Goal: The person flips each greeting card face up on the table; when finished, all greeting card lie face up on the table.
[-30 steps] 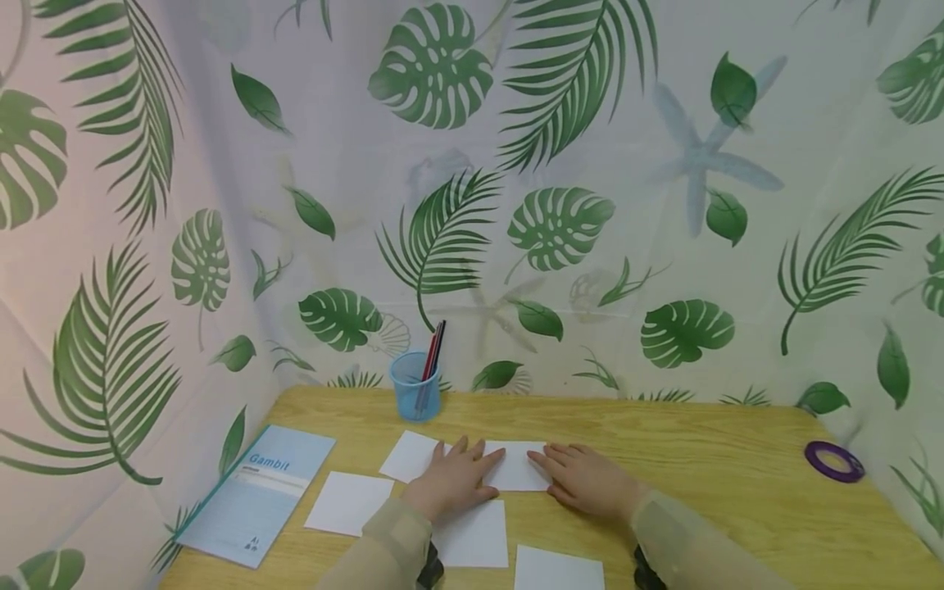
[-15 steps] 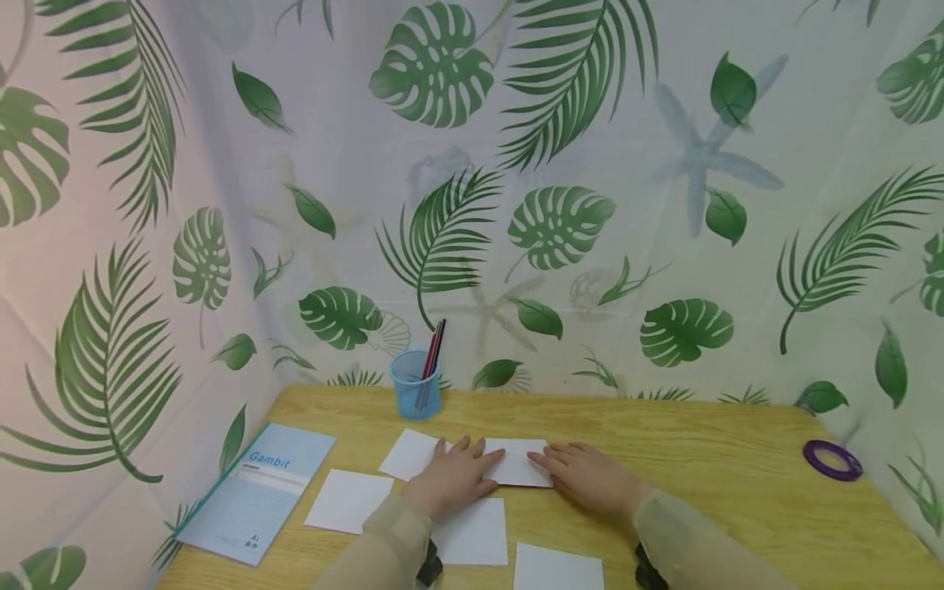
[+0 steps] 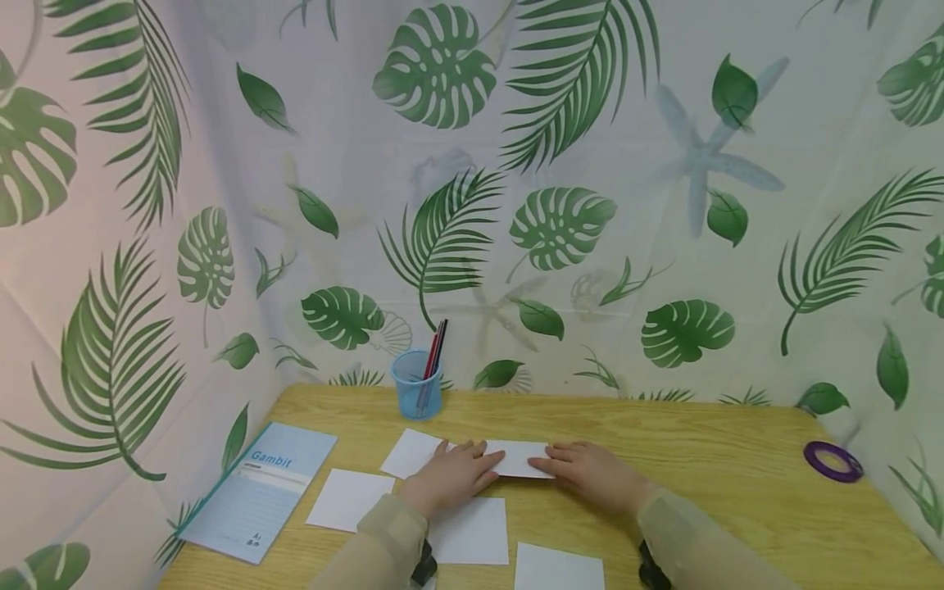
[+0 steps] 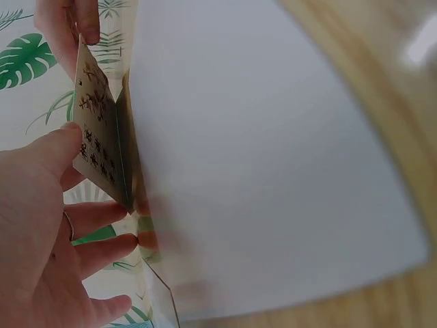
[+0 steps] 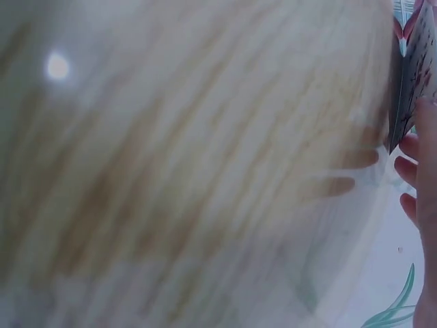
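Note:
In the head view a white card (image 3: 522,460) spans the gap between my two hands, its near edge raised off the table. My left hand (image 3: 448,480) pinches its left end, and my right hand (image 3: 601,477) pinches the right end. From the left wrist, the card (image 4: 95,116) stands tilted, showing dark characters on its underside, with the thumb on that face and fingers behind. In the right wrist view only a sliver of the card (image 5: 418,78) appears, beside my right hand (image 5: 427,171). A blank white card (image 4: 266,150) lies close below the left wrist.
More white cards lie around my left hand: one behind (image 3: 410,452), one to the left (image 3: 350,498), one nearer (image 3: 472,533), one at the front (image 3: 560,567). A notebook (image 3: 261,492), a blue pen cup (image 3: 417,397) and a purple tape roll (image 3: 833,461) also sit on the table (image 3: 708,508).
The card's near edge has risen from the table and tipped up, so it looks narrower from the head. Both hands have stayed nearly in place, their fingers slightly more bent.

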Tool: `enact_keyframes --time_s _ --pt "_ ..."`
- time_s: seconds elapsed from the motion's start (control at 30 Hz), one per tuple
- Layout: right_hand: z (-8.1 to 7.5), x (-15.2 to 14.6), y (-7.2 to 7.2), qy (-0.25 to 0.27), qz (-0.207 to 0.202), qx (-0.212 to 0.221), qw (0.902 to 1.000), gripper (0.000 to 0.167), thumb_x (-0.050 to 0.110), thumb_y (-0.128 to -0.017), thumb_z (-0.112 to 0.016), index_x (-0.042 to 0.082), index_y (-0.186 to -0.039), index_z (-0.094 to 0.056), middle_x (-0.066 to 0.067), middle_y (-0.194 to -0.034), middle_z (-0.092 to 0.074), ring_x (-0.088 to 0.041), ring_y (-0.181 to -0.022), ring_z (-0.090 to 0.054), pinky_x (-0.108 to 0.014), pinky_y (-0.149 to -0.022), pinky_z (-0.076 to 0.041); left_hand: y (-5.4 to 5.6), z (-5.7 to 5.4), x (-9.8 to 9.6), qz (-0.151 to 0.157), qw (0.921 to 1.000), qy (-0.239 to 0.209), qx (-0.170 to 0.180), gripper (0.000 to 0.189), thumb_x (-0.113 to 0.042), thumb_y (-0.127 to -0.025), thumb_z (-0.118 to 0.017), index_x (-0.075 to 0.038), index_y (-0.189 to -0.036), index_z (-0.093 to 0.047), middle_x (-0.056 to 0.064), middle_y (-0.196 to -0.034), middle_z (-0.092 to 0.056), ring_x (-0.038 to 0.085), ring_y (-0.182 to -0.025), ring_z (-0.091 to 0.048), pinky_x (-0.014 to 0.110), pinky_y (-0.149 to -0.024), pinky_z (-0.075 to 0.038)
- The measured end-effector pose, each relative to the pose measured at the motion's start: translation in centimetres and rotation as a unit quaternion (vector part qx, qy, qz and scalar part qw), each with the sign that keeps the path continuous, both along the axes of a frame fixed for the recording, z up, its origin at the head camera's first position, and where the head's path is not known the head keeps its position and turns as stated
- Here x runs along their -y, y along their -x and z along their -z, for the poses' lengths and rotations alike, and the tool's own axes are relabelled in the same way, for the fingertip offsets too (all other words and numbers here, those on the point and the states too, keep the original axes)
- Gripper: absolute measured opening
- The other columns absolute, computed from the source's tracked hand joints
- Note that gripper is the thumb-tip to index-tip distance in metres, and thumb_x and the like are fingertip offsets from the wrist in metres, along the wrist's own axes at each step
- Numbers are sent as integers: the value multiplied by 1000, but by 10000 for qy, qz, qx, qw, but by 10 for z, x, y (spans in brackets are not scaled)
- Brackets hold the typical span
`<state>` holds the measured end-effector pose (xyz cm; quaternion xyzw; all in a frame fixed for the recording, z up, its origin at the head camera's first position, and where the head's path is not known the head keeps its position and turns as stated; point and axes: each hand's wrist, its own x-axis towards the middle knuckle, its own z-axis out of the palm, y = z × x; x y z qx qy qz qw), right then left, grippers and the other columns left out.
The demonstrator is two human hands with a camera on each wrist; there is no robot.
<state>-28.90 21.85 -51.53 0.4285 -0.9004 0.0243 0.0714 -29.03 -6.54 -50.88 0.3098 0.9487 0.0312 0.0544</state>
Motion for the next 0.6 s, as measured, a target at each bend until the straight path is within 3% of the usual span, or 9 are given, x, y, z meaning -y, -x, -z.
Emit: enact_keyframes --time_s 0.3,0.47,0.6 --pt "2 -4 3 406 -397 -385 9976 51 14 -94 -65 26 -142 -54 -8 -126 -69 -26 -114 -67 -44 -93 -56 6 3 2 224 9992 -336 -67 44 -42 -106 -37 -33 -149 -45 0 -149 -51 18 -136 -51 61 -114 -33" --pt "3 -7 5 815 -580 -829 9915 59 10 -88 -72 26 -142 -54 -6 -121 -71 -21 -107 -70 -38 -88 -59 10 4 3 689 9932 -859 -364 40 -32 -107 -39 -24 -145 -51 0 -141 -59 15 -128 -58 41 -109 -46" --pt "2 -8 6 1100 -682 -1183 9845 63 8 -83 -76 25 -140 -56 -4 -116 -73 -18 -102 -71 -34 -84 -60 11 0 3 831 9879 -1281 -255 39 -30 -108 -38 -21 -144 -52 -3 -137 -62 12 -125 -59 29 -106 -48"
